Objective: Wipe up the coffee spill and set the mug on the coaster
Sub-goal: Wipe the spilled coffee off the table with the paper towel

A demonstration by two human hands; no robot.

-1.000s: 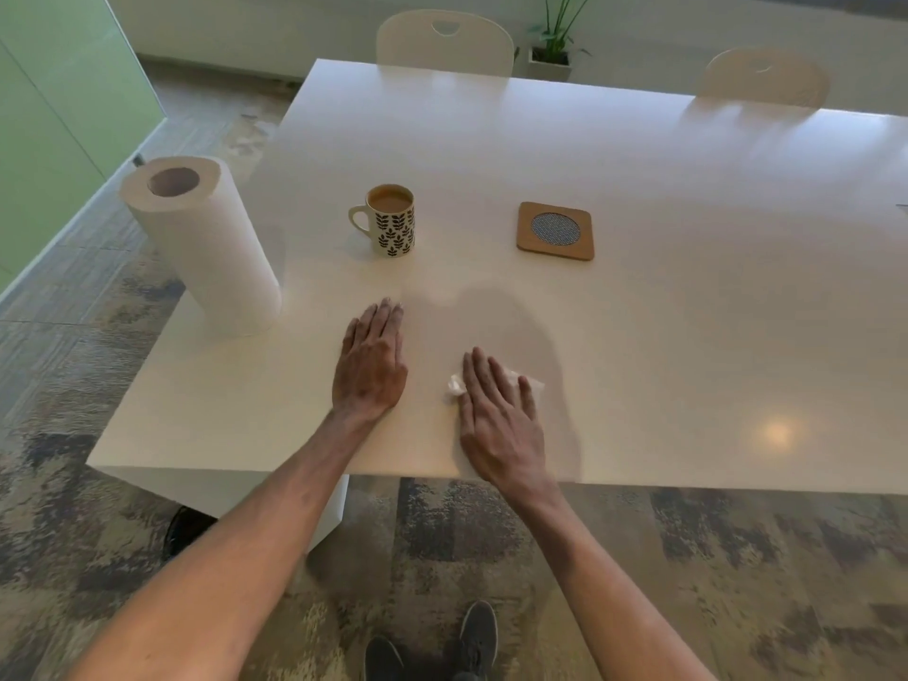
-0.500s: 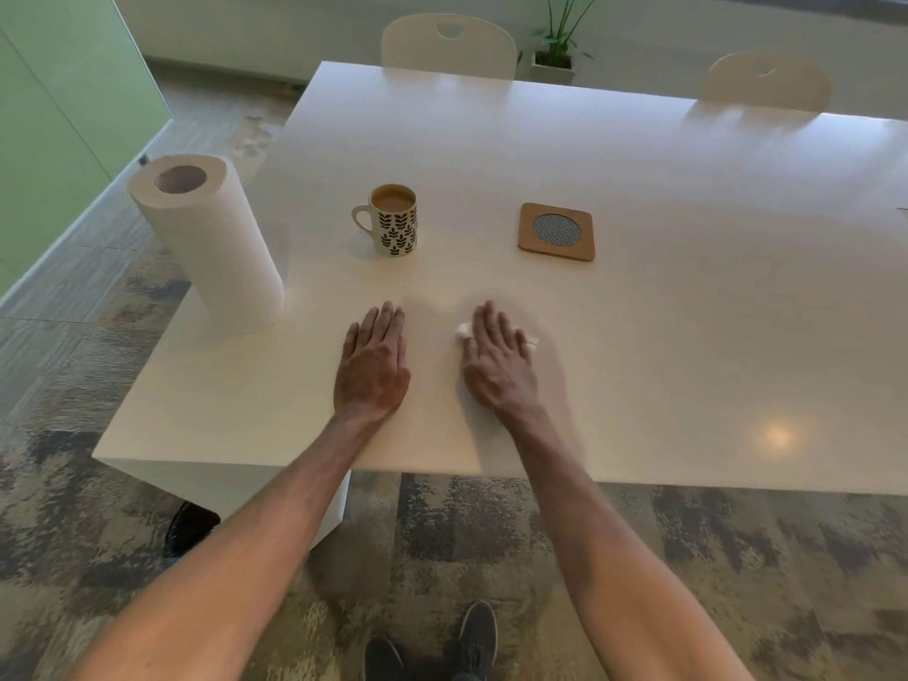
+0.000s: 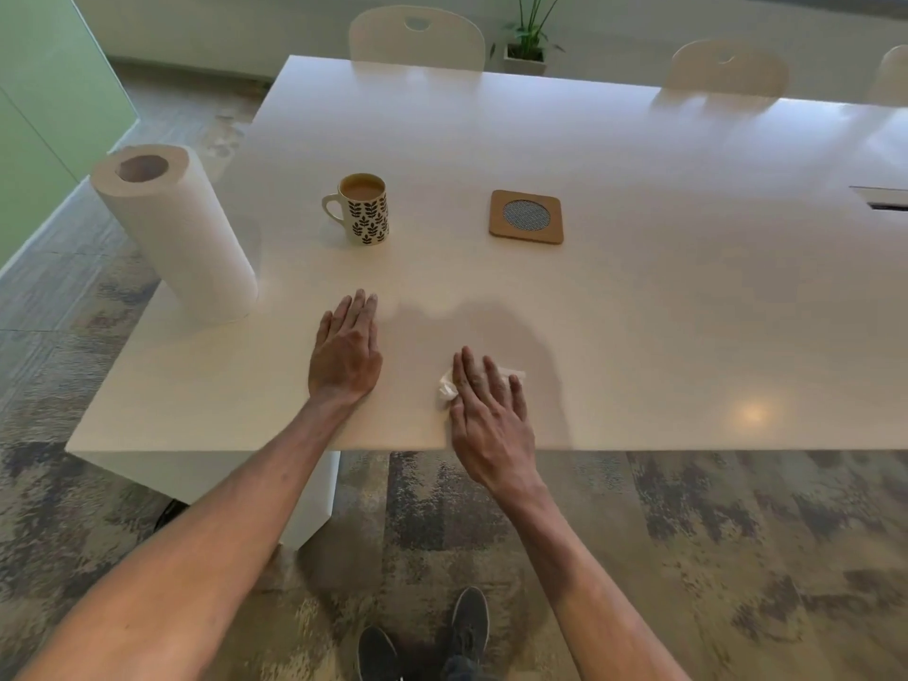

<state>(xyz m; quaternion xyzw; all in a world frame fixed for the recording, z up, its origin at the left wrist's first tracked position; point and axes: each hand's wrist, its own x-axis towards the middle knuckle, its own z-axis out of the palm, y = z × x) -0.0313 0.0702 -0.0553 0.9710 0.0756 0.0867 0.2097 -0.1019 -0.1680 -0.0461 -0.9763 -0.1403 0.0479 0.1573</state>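
Note:
A white mug (image 3: 366, 212) with a black leaf pattern stands full of coffee on the white table (image 3: 638, 287). To its right lies a square cork coaster (image 3: 526, 217) with a grey mesh centre, nothing on it. My right hand (image 3: 484, 412) lies flat near the table's front edge and presses a crumpled white paper towel (image 3: 448, 387), which peeks out beside the fingers. My left hand (image 3: 346, 351) rests flat on the table to the left, fingers together, holding nothing. No coffee stain shows on the table.
A tall paper towel roll (image 3: 177, 233) stands at the table's left edge. Cream chairs (image 3: 417, 39) are pushed in along the far side, with a potted plant (image 3: 528, 41) behind. A cable slot (image 3: 882, 198) sits at the right.
My right hand slid away from me with the paper towel, then back toward the front edge. The left hand, mug and coaster stayed put.

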